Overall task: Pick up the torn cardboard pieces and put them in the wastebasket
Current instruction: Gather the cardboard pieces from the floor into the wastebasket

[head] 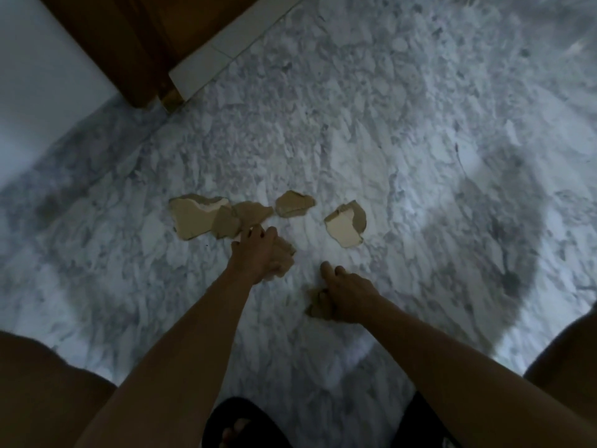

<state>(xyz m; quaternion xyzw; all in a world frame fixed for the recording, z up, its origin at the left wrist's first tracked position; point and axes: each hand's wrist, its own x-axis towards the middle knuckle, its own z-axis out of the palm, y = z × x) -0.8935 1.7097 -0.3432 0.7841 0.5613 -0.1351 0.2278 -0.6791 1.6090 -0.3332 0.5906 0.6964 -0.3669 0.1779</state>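
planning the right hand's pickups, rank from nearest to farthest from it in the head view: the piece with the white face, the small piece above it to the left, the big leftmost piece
From the right hand:
1. White-faced piece, straight ahead.
2. Small piece, ahead-left.
3. Big leftmost piece, far left, beyond the left hand.

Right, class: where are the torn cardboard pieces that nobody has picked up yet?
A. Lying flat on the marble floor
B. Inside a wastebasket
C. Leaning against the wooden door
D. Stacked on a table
A: the loose torn cardboard pieces lie flat on the marble floor, just beyond the left hand and right hand; no wastebasket shows.
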